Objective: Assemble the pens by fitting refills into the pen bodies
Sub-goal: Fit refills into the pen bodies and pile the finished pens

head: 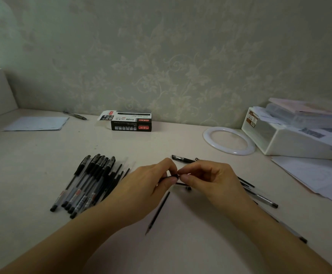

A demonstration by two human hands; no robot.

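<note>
Both hands meet at the centre of the desk (181, 244): the left hand (147, 186) and the right hand (210, 180) each pinch an end of one thin dark pen part (172, 176), though whether it is refill or body is too small to tell. A loose refill (158, 212) lies at 6 o'clock from them. At 9 o'clock sits a pile of pens (90, 182) that look assembled; at 3 o'clock several more pens (260, 196) wait, so the work seems roughly midway, with a black pen (183, 159) at 12 o'clock
</note>
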